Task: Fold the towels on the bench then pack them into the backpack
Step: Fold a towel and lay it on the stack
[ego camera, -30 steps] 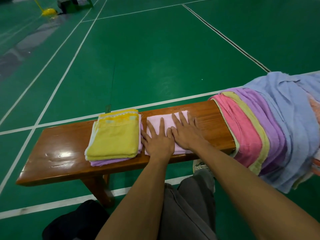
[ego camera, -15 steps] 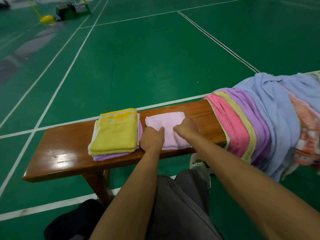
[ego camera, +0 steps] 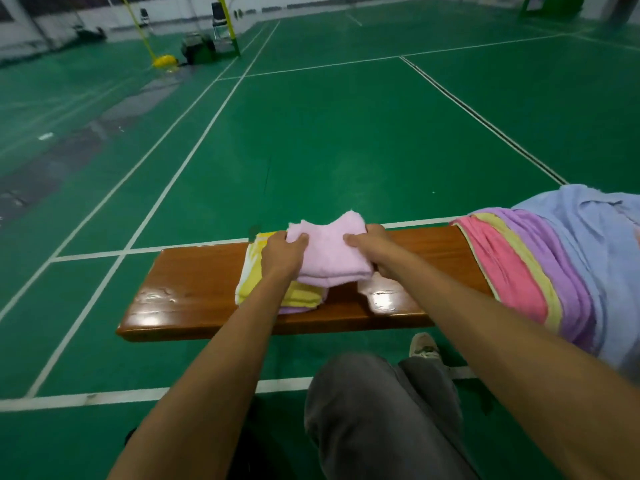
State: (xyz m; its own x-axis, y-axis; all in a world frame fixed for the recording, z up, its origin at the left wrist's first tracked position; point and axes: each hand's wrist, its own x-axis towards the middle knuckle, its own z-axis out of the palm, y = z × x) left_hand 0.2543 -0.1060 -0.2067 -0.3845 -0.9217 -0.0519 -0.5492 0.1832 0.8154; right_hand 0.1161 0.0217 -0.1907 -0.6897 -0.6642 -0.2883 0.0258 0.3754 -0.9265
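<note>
A: Starting at the left, what is out on the floor?

B: A green court floor (ego camera: 311,140) with white lines. Far back on the left stands a yellow net-post base (ego camera: 165,60), with a dark chair (ego camera: 219,16) a little to its right.

A: And on the wooden bench (ego camera: 194,292)?

B: Toward its left half sits a stack of folded towels, a yellow folded towel (ego camera: 252,282) on top and a purple folded towel (ego camera: 294,309) showing at the bottom edge.

A: Where is the left hand (ego camera: 281,251)?

B: Over that stack. Its fingers are curled, thumb on top, pinching the left side of a folded pink towel (ego camera: 327,254).

A: So the pink towel is off the wood?

B: It looks lifted, held between both hands, its left part over the yellow stack and its right part above bare bench. Its far edge sags in the middle. Whether its underside touches the stack I cannot tell.

A: The right hand (ego camera: 372,245)?

B: It grips the towel's right side the same way, thumb on the top face and fingers wrapped under.

A: Farther right?

B: A heap of unfolded towels draped over the bench's right end: a coral-pink towel (ego camera: 509,271), then a pale yellow towel (ego camera: 530,265), a lilac towel (ego camera: 561,265) and a light blue towel (ego camera: 602,258) reaching the frame edge.

A: And close to the camera?

B: Grey trousers (ego camera: 381,417) and a pale shoe (ego camera: 423,345) just under the bench's near edge. A dark shape at the bottom left is mostly hidden by the forearm; I cannot say what it is.
</note>
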